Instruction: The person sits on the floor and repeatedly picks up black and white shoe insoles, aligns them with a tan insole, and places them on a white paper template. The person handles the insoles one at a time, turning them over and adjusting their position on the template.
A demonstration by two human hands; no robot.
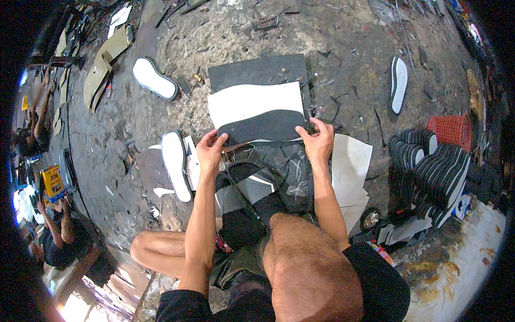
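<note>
In front of me lies a dark grey sheet (262, 127) with a wavy far edge, perhaps sole foam. My left hand (211, 149) pinches its near left corner, thumb on top. The near right corner is between the thumb and fingers of my right hand (318, 140). Beyond that wavy edge shows a white sheet (255, 101), its own far edge wavy too. Under both, a larger dark backing sheet (257, 70) rests on the ground. Close to my left forearm lies a white-topped shoe sole (176, 166) with a dark rim.
Another white sole (154, 79) lies at far left, one more sole (398, 86) at far right. Stacked dark soles (434, 172) stand right, beside a red basket (450, 131). White sheets (348, 172) lie by my right forearm. At left, a person (61, 231) sits near a yellow package (52, 182).
</note>
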